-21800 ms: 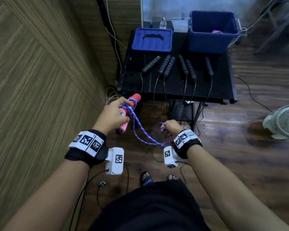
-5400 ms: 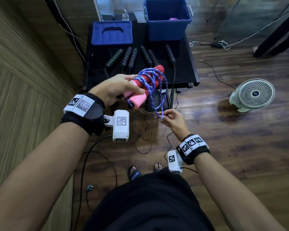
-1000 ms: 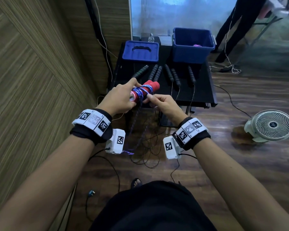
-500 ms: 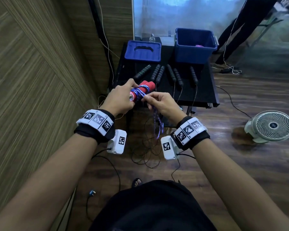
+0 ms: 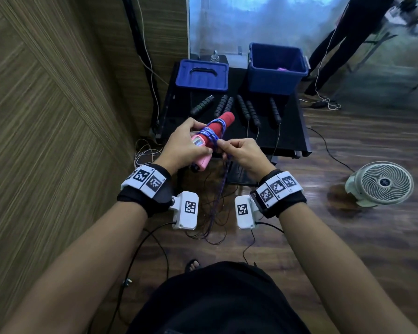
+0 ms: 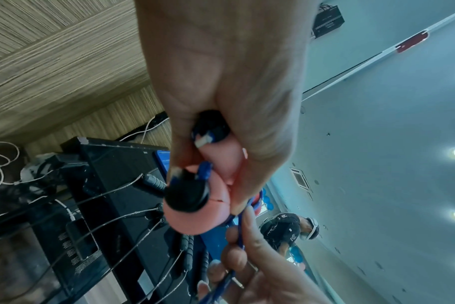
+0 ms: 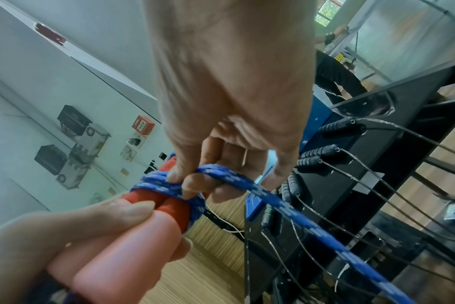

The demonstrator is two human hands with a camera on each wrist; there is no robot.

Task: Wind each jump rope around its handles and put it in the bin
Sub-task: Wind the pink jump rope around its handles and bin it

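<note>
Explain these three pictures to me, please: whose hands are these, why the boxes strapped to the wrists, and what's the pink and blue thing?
No machine here: a person wears three cameras. The big picture looks down from the head; the other two look along each wrist from those white boxes. The left hand grips a pair of pink and red jump rope handles held side by side. The right hand pinches the blue rope, which is already wound a few turns around the handles, with a loose length hanging toward the floor. Ahead stands a black table with black-handled jump ropes laid out in a row, their thin cords trailing over the front edge. At the back sit a blue lid and an open blue bin with something pink inside.
</note>
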